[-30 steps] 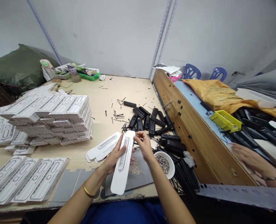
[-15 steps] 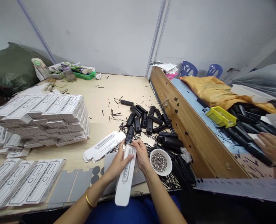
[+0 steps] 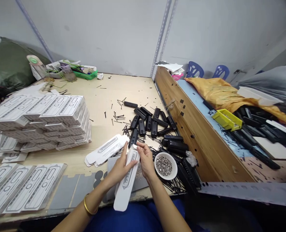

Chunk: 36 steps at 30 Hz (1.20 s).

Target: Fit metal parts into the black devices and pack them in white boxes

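A slim white printed cardboard box (image 3: pixel 126 188) is held between my two hands over the table's front edge, its near end flap sticking out toward me. My left hand (image 3: pixel 120 169) grips the box's left side, thumb across the printed face. At the far end, the fingers of my right hand (image 3: pixel 144 158) pinch the right edge by the top flap. Just beyond lies a pile of flat unfolded boxes (image 3: pixel 106 149), left of a black plastic housing (image 3: pixel 133 137). A white bowl of small metal screws or nuts (image 3: pixel 165 166) stands right of my right hand.
Stacked white boxes (image 3: pixel 48 124) fill the left, with a row of boxes (image 3: pixel 33 188) in front. Black plastic parts (image 3: pixel 154 124) and loose black pins lie in the middle. A wooden divider (image 3: pixel 193 135) separates another bench holding a yellow bin (image 3: pixel 227 119).
The box in my hands has tilted, its near end swinging slightly left. The co-worker's hand at the right has moved away from the black parts, almost out of view.
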Motion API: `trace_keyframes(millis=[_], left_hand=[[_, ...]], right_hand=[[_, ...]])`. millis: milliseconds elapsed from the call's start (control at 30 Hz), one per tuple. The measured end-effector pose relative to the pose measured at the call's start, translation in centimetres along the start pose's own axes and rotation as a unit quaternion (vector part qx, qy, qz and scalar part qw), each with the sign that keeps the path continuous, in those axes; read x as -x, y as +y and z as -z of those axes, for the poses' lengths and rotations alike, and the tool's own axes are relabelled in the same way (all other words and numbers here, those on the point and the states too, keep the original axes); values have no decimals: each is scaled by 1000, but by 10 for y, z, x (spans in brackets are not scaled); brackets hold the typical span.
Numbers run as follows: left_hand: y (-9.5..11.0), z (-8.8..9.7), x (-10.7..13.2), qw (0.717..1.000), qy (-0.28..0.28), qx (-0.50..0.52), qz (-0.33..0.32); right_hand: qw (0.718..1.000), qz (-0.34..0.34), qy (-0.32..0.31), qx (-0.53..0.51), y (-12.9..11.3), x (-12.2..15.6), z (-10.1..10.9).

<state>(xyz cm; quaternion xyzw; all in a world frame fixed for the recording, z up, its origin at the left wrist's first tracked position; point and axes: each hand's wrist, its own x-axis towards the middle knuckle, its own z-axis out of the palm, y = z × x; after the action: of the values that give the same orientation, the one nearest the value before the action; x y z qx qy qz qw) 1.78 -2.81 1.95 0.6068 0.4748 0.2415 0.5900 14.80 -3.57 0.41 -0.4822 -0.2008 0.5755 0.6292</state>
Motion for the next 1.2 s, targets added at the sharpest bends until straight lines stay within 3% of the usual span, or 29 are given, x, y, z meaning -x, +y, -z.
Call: trace_keyframes(millis=[100, 233, 333, 367, 433, 500, 533, 567, 600, 633, 667, 700, 767, 900, 1000, 1100, 1200], left_hand=[[2, -1, 0, 1000, 7, -21, 5], [-4, 4, -1, 997, -5, 64, 34], [-19, 10, 4, 992, 36, 111, 55], [-25, 12, 7, 994, 36, 102, 24], [-35, 15, 15, 994, 13, 26, -108], [-38, 17, 21, 964, 17, -71, -255], [-36, 19, 22, 949, 43, -105, -295], [-33, 22, 23, 944, 82, -124, -294], [-28, 25, 22, 949, 124, -131, -257], [-23, 30, 21, 957, 162, -138, -197], [-18, 34, 19, 961, 190, -150, -132], [-14, 39, 17, 961, 205, -169, -75], [-11, 46, 14, 955, 204, -214, -24], [-19, 46, 7, 951, 154, -268, -8], [-26, 40, 1, 952, 122, -282, 10], [-25, 36, -4, 951, 93, -292, 36], [-21, 40, -5, 947, 95, -305, 44]], right_hand=[[999, 2, -18, 41, -3, -2, 1], [997, 8, -51, 64, 8, 13, 8], [999, -23, -39, 24, 25, 21, 17], [1000, -29, -8, 6, 30, 21, 19], [998, -24, 56, 4, 37, 17, 20], [993, -2, 23, 112, 38, 6, 16], [975, 27, -28, 217, 37, -2, 12], [929, 71, -88, 352, 34, -13, 9], [853, 123, -150, 484, 30, -25, 5], [746, 195, -175, 613, 25, -38, 3], [612, 247, -202, 724, 20, -52, 2], [569, 263, -233, 743, 15, -67, 2], [516, 283, -285, 757, 6, -92, 7], [471, 292, -339, 761, -4, -119, 21], [465, 284, -337, 768, -6, -121, 26], [475, 275, -334, 766, -8, -121, 23], [519, 266, -296, 757, -21, -125, 20]])
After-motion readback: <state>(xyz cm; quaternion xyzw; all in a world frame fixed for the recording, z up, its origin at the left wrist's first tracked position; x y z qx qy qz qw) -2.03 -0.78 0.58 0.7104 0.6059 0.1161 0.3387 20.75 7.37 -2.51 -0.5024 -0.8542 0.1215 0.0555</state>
